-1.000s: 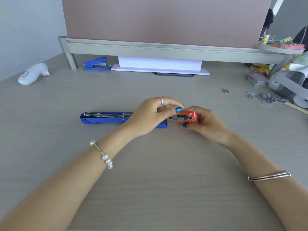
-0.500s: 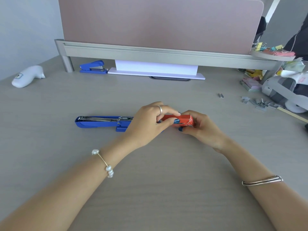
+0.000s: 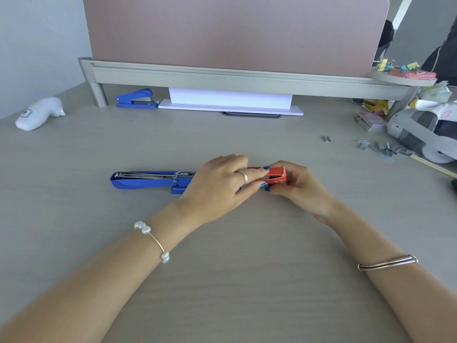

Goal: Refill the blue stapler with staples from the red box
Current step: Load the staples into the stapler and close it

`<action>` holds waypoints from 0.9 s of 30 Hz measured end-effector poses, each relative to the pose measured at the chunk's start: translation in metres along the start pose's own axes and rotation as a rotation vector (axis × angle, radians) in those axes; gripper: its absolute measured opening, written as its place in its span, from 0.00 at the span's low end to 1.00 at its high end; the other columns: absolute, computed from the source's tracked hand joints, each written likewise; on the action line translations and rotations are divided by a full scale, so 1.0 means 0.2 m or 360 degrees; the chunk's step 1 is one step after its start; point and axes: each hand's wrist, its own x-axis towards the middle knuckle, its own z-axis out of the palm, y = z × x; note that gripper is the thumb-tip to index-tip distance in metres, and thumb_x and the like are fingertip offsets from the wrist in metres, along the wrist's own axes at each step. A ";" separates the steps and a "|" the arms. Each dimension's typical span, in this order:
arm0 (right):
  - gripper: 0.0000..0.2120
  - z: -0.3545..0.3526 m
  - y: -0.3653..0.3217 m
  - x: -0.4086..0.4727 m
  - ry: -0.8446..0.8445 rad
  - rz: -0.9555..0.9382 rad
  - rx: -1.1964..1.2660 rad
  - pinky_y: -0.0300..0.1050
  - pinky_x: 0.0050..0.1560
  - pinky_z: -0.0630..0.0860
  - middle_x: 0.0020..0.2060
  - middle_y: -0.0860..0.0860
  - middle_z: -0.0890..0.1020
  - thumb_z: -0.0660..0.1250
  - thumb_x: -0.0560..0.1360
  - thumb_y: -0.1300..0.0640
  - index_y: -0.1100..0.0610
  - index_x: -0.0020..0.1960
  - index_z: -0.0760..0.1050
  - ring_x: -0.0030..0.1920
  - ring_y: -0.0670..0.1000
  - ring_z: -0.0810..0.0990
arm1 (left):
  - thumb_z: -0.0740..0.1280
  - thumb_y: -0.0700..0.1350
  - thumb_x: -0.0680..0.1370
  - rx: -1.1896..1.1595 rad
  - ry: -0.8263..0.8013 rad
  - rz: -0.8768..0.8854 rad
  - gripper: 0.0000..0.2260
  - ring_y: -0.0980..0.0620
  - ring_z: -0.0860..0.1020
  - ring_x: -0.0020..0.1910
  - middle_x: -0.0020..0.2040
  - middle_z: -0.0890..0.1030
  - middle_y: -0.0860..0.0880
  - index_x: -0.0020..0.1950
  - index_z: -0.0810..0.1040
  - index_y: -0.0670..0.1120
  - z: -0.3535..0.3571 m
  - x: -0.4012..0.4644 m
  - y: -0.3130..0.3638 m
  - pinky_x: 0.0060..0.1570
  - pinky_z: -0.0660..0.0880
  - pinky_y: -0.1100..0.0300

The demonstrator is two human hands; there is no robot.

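Note:
The blue stapler (image 3: 148, 180) lies flat on the desk, swung fully open, with its metal staple channel facing up. Its right end is hidden under my left hand (image 3: 220, 184). The small red box (image 3: 278, 176) sits just right of the stapler, held between both hands. My right hand (image 3: 300, 186) grips its right end from behind and below. My left thumb and fingers pinch the box's left part from the top and front. Whether staples are inside the box cannot be seen.
A second blue stapler (image 3: 137, 99) stands at the back left beside a white shelf riser (image 3: 230, 102). A white device (image 3: 39, 113) lies far left. Loose staples (image 3: 378, 148) are scattered at the right, near a grey machine (image 3: 420, 134) and paper clutter.
The box's open face with staples showed a second ago; now its red side faces up, and my left hand has slid further over it. Both hands stayed at the stapler's right end.

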 end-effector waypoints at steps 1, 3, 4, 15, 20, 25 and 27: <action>0.15 0.00 0.00 0.00 0.0012 0.0004 0.0012 0.43 0.50 0.75 0.41 0.50 0.82 0.66 0.67 0.71 0.51 0.43 0.77 0.43 0.46 0.79 | 0.62 0.48 0.75 0.0129 -0.0010 0.0076 0.13 0.47 0.71 0.26 0.29 0.72 0.46 0.53 0.82 0.45 0.01 0.00 0.00 0.26 0.69 0.59; 0.14 0.00 0.01 0.00 0.0028 0.0014 0.0024 0.49 0.54 0.75 0.45 0.56 0.82 0.66 0.66 0.71 0.56 0.46 0.78 0.47 0.51 0.79 | 0.61 0.47 0.75 0.0282 -0.0023 0.0154 0.14 0.47 0.71 0.27 0.29 0.73 0.46 0.56 0.81 0.44 0.03 -0.01 -0.01 0.26 0.70 0.58; 0.14 0.00 0.01 0.00 0.0032 0.0013 0.0020 0.51 0.55 0.75 0.46 0.57 0.82 0.66 0.66 0.72 0.57 0.47 0.78 0.48 0.53 0.80 | 0.61 0.46 0.76 0.0304 -0.0037 0.0160 0.14 0.47 0.71 0.27 0.29 0.73 0.46 0.56 0.80 0.44 0.03 -0.01 -0.01 0.25 0.71 0.58; 0.19 -0.05 0.07 0.02 0.0423 -0.0146 -0.0629 0.29 0.53 0.68 0.54 0.52 0.80 0.69 0.66 0.68 0.55 0.55 0.78 0.51 0.46 0.77 | 0.50 0.45 0.80 -0.0651 -0.0233 -0.0650 0.21 0.49 0.61 0.29 0.31 0.64 0.43 0.70 0.55 0.64 -0.05 -0.02 -0.03 0.32 0.64 0.51; 0.23 -0.04 0.09 0.03 0.0234 0.0001 -0.0790 0.33 0.56 0.62 0.60 0.52 0.76 0.73 0.64 0.58 0.52 0.58 0.75 0.60 0.49 0.73 | 0.49 0.44 0.79 -0.0709 -0.0192 -0.0853 0.20 0.40 0.64 0.34 0.36 0.67 0.33 0.70 0.58 0.59 -0.08 -0.02 -0.12 0.37 0.66 0.46; 0.32 -0.04 0.09 0.02 0.0173 0.0118 -0.0897 0.48 0.70 0.59 0.65 0.46 0.72 0.72 0.59 0.39 0.47 0.60 0.74 0.68 0.49 0.60 | 0.57 0.41 0.80 -0.0633 -0.0334 -0.0817 0.19 0.62 0.70 0.44 0.46 0.72 0.50 0.70 0.63 0.56 -0.10 -0.04 -0.19 0.44 0.65 0.76; 0.30 -0.03 0.07 0.01 0.0234 0.0106 -0.0932 0.48 0.70 0.56 0.65 0.45 0.71 0.71 0.61 0.39 0.46 0.61 0.73 0.69 0.49 0.58 | 0.61 0.43 0.79 -0.0596 -0.0410 -0.0808 0.20 0.66 0.70 0.45 0.49 0.76 0.54 0.68 0.65 0.60 -0.12 -0.05 -0.21 0.45 0.65 0.77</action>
